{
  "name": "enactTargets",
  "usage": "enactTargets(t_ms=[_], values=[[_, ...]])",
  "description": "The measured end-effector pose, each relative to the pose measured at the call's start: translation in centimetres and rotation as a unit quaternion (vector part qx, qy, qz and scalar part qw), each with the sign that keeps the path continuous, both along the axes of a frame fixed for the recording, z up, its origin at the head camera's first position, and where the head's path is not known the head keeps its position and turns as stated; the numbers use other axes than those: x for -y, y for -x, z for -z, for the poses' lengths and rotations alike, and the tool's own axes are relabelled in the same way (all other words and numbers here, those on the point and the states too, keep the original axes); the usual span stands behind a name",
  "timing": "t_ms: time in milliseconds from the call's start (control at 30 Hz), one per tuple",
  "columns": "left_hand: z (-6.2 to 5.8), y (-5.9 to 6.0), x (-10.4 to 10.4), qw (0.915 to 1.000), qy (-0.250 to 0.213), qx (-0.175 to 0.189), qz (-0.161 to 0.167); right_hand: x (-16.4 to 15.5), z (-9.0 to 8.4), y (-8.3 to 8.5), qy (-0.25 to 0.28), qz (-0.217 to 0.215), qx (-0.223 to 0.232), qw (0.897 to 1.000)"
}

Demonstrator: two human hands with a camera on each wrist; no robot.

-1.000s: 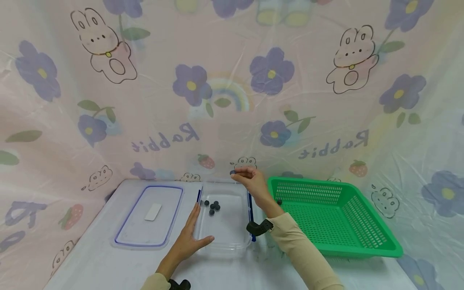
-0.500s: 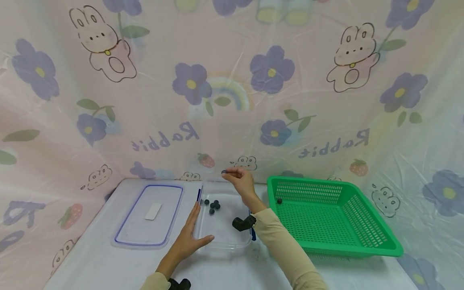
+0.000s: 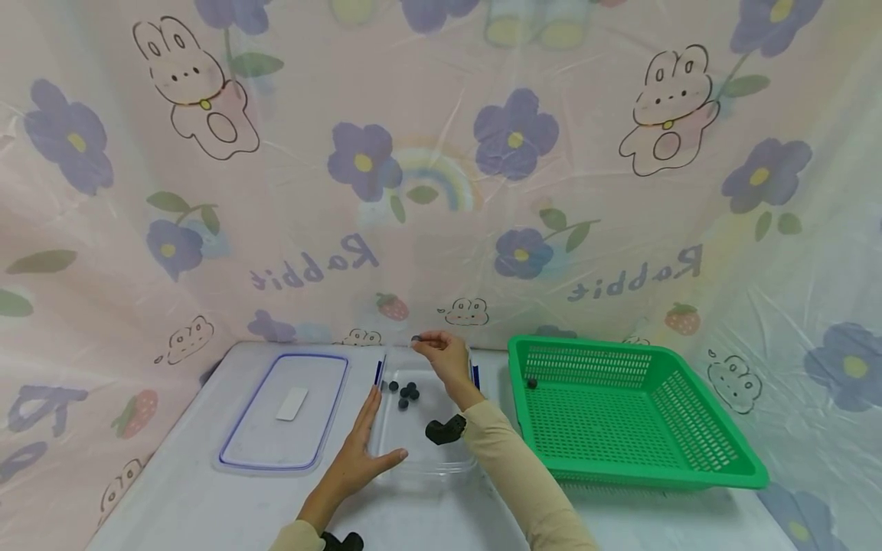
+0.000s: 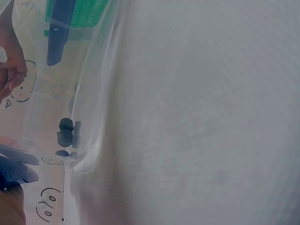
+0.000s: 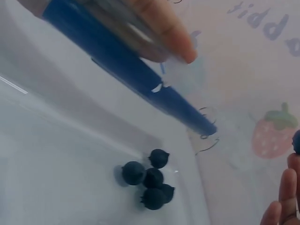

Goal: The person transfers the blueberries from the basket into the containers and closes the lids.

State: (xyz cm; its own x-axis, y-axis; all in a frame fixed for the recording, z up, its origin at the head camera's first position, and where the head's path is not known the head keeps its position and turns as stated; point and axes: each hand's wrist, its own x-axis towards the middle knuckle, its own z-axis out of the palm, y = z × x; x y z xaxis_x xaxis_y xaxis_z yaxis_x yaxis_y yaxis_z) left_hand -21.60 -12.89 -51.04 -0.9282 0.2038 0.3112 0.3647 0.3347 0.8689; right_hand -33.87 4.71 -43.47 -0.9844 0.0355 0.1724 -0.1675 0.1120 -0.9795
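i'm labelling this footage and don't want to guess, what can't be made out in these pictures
- Head view: part of the right side of the clear container, hidden behind the right sleeve.
- Head view: any print on the white card, too small to tell.
- Right wrist view: the rest of the held berry, cut off by the right edge.
- Left wrist view: most of the left hand, cut off by the left and bottom edges.

We saw one small, round, dark-blue berry (image 3: 416, 339) raised near twelve o'clock of the clear, open-topped box (image 3: 413, 444), which sat flat, several matching berries (image 3: 404, 392) clustered toward its ten o'clock.
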Motion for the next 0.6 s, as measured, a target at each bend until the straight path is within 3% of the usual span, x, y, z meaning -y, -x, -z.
enactTargets(t_ms=[600], values=[[-0.1,0.0,0.0,1.0,-0.002,0.0,0.005,1.4,3.0,0.5,-0.044,0.053,0.029,0.997]])
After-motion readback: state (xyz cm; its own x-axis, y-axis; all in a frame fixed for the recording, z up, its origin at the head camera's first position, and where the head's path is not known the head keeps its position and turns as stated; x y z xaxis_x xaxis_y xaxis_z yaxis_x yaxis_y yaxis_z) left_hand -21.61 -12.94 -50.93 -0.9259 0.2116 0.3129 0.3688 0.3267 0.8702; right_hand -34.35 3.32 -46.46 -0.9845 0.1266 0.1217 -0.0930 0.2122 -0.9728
